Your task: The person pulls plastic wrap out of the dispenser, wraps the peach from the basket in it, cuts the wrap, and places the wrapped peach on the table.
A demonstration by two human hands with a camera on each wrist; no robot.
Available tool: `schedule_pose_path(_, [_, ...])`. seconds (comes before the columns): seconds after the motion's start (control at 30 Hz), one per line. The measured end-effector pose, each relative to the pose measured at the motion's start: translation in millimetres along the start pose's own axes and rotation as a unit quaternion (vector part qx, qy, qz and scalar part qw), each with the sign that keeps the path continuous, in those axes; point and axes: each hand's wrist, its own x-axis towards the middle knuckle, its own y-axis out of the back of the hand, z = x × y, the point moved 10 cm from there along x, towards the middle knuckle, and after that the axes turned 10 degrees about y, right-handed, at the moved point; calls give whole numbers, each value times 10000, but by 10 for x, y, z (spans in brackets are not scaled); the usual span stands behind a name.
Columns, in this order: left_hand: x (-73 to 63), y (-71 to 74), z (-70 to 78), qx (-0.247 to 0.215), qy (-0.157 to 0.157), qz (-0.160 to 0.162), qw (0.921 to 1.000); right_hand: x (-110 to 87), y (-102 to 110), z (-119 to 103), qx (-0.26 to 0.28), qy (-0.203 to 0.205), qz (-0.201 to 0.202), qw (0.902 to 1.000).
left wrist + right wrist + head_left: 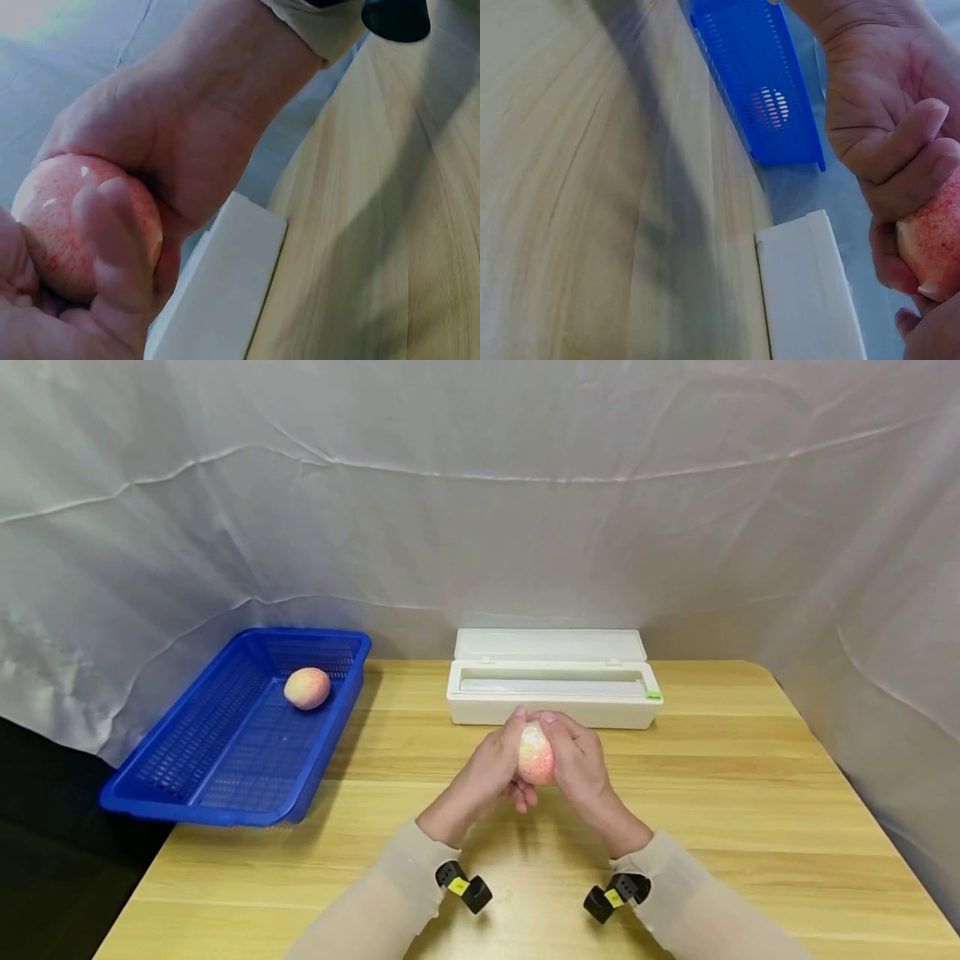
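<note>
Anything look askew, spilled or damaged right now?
The blue basket looks oddly placed: its near-left corner seems to overhang the left edge of the table. I see no spill or damage.

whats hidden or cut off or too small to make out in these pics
- Head: the sides of the held fruit, covered by the left hand and right hand.
- Head: any writing on the yellow labels, too small.
- Right wrist: the near end of the white box, cut off by the bottom edge.
- Right wrist: most of the second fruit, behind the blue basket's wall.
</note>
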Motion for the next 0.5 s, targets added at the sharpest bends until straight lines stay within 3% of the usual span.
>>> schedule_pose_path(0.13, [28,-7,-77,-95,138,-400,9991,27,-12,166,715,-847,22,9938])
schedule_pose_path(0.27, [66,2,-114,-234,110,-491,9985,23,-134,246,1718,-1417,-425,9740])
schedule_pose_path(0.4, [82,36,-157,-1036,277,-491,9930,22,-233,132,1849,-890,-1226,9710])
schedule_pose_path(0.5, [65,40,-167,-1500,376,-630,9860,5,-259,-10,1200,52,-1701,9781])
